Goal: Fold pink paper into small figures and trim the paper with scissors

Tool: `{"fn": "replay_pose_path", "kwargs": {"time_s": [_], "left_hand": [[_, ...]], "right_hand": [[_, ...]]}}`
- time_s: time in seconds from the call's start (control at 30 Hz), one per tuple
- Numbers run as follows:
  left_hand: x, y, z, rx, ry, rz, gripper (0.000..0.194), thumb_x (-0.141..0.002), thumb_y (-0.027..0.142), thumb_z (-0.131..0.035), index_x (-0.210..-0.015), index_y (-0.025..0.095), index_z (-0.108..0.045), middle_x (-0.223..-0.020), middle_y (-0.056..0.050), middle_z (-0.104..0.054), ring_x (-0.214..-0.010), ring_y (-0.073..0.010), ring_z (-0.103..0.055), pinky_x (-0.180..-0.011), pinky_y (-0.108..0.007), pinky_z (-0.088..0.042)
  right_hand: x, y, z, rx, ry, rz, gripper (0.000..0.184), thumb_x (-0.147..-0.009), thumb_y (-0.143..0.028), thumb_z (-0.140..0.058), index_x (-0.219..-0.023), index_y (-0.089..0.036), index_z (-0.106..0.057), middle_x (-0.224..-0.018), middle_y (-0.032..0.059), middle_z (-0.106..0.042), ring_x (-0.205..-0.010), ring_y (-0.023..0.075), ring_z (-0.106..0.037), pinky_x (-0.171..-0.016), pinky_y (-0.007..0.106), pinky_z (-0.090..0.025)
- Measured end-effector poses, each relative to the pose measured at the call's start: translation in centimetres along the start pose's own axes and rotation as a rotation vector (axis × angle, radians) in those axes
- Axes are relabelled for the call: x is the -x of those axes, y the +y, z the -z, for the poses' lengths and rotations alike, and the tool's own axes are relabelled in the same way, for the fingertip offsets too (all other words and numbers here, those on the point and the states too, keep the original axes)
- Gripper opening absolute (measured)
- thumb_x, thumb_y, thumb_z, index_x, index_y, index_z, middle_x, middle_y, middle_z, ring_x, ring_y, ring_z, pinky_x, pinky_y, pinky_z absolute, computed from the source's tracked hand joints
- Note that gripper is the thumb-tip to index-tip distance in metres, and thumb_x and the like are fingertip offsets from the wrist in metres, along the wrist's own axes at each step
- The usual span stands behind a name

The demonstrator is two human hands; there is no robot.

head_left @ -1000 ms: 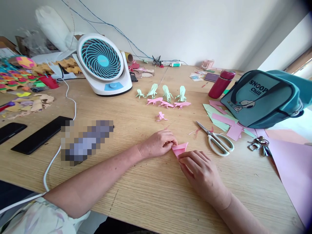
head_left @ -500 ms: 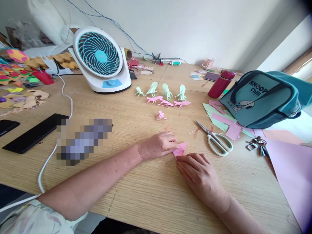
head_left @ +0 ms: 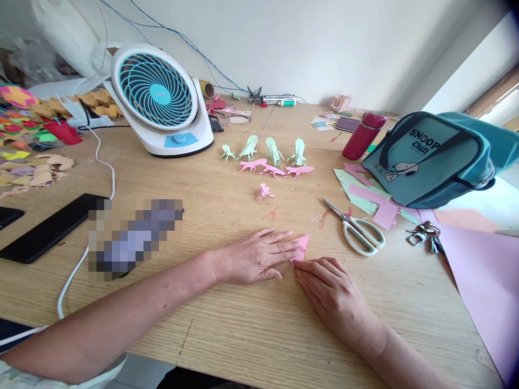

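A small folded piece of pink paper (head_left: 301,248) lies on the wooden table between my hands. My left hand (head_left: 257,256) rests flat with fingers spread, its fingertips over the paper's left side. At the paper's lower corner, my right hand (head_left: 330,286) has its fingers pressed together on it. Part of the paper is covered by the fingers. Beyond the hands sits a small pink origami figure (head_left: 265,192), with pink folded figures (head_left: 299,171) and pale green ones (head_left: 273,152) in rows behind it.
White-handled scissors (head_left: 359,229) lie right of my hands, near a bunch of keys (head_left: 424,236). Paper scraps (head_left: 384,214) spread beside a teal bag (head_left: 433,162) and a red flask (head_left: 365,135). A fan (head_left: 160,102) stands back left; a white cable (head_left: 77,275) crosses the left side.
My left hand has gone from curled fingers pinching the paper to lying flat with fingers spread. My right hand stays at the paper's lower corner. The view has shifted slightly.
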State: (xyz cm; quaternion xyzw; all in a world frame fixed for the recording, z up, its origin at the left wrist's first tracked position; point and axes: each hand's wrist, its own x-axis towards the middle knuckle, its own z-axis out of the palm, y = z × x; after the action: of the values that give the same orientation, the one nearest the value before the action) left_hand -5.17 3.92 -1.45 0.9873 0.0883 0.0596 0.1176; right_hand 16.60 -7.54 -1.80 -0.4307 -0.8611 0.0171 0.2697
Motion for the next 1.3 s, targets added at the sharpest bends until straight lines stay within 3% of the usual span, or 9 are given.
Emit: {"fn": "replay_pose_path", "kwargs": {"time_s": [0.2,0.4,0.67,0.8,1.0,1.3], "left_hand": [[0.0,0.1,0.2,0.049,-0.081,0.032,0.069,-0.099,0.05,-0.041,-0.157,0.027,-0.011,-0.165,-0.003,-0.01,-0.152,-0.026,-0.011,-0.122,-0.049,-0.014],[-0.1,0.1,0.4,0.065,-0.093,0.031,0.075,-0.098,0.051,-0.044,-0.157,0.028,-0.004,-0.165,-0.005,-0.009,-0.152,-0.0275,-0.012,-0.122,-0.049,-0.013],[0.0,-0.1,-0.1,0.073,-0.064,0.035,0.077,-0.096,0.05,-0.049,-0.157,0.025,-0.009,-0.162,-0.009,-0.022,-0.152,-0.0286,-0.015,-0.121,-0.051,-0.016],[0.1,-0.3,-0.3,0.089,-0.036,0.024,0.078,-0.095,0.05,-0.051,-0.157,0.025,-0.01,-0.161,-0.01,-0.025,-0.151,-0.0285,-0.016,-0.121,-0.053,-0.017],[0.0,-0.2,-0.3,0.09,-0.052,0.032,0.079,-0.094,0.05,-0.052,-0.157,0.026,-0.01,-0.162,-0.008,-0.023,-0.151,-0.0289,-0.016,-0.121,-0.053,-0.016],[-0.1,0.0,0.2,0.091,-0.048,0.031,0.081,-0.094,0.048,-0.054,-0.157,0.025,-0.009,-0.163,-0.008,-0.018,-0.151,-0.0295,-0.017,-0.12,-0.053,-0.02]], "right_hand": [[0.0,0.1,0.1,0.002,-0.005,0.005,0.016,-0.096,-0.007,-0.052,-0.1,-0.01,-0.067,-0.105,0.0117,-0.072,-0.083,0.0188,-0.061,-0.078,0.036,-0.048],[0.2,0.0,0.2,0.003,-0.022,0.013,0.019,-0.097,-0.007,-0.049,-0.105,-0.01,-0.066,-0.109,0.0134,-0.07,-0.087,0.02,-0.062,-0.08,0.037,-0.049],[-0.1,-0.4,0.6,0.054,-0.034,0.017,0.024,-0.096,-0.009,-0.049,-0.111,-0.012,-0.067,-0.107,0.0125,-0.071,-0.09,0.0215,-0.063,-0.08,0.037,-0.052],[0.1,-0.4,0.7,0.098,-0.059,-0.051,0.026,-0.095,-0.01,-0.048,-0.114,-0.014,-0.066,-0.114,0.0153,-0.068,-0.096,0.0239,-0.062,-0.08,0.039,-0.053],[0.6,-0.4,0.5,0.082,-0.057,-0.067,0.026,-0.095,-0.011,-0.05,-0.118,-0.013,-0.064,-0.112,0.0154,-0.068,-0.095,0.0249,-0.061,-0.08,0.04,-0.051],[1.1,-0.5,0.7,0.228,-0.07,0.025,0.031,-0.095,-0.014,-0.051,-0.123,-0.007,-0.062,-0.122,0.0164,-0.068,-0.104,0.0273,-0.06,-0.09,0.044,-0.046]]}}
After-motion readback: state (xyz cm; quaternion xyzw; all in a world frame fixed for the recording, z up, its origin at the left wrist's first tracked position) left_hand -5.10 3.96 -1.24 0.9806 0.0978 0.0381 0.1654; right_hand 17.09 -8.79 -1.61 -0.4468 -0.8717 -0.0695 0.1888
